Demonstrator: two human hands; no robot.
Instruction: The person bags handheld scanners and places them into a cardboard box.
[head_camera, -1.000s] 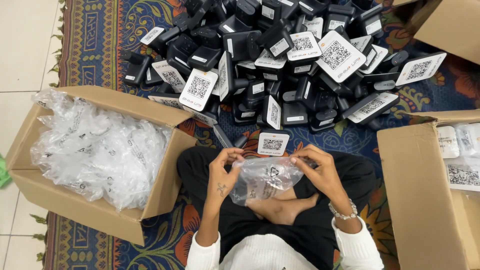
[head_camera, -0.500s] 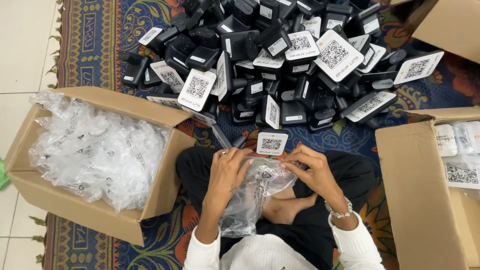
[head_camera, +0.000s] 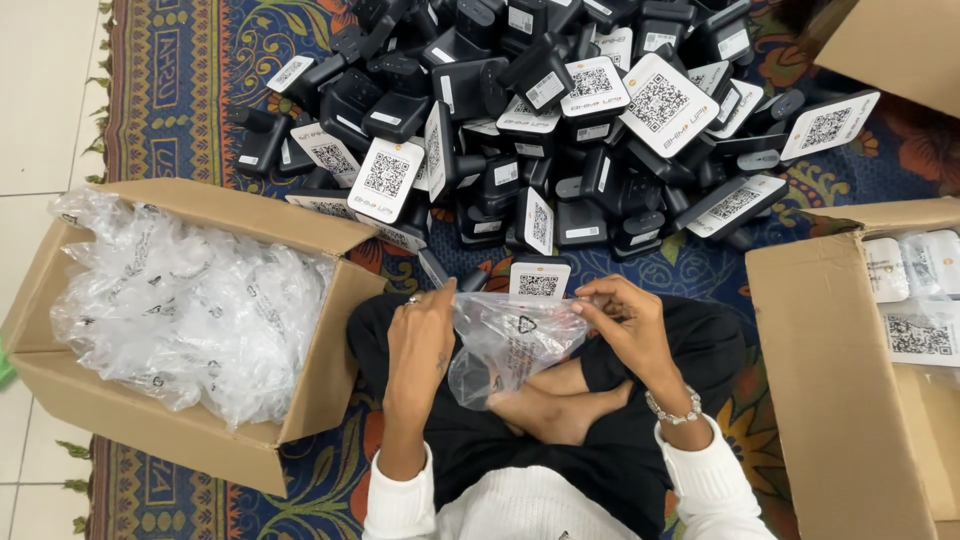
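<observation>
While two hands (head_camera: 530, 335) hold one bag (head_camera: 510, 340), two boxes (head_camera: 200, 440).

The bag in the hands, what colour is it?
Clear, see-through plastic bag, with dark printed marks; seen in the head view.

Patterned rug (head_camera: 200, 90), heap of black devices (head_camera: 540, 110), cardboard box (head_camera: 190, 440) of clear bags, second carton (head_camera: 840, 380)
</observation>
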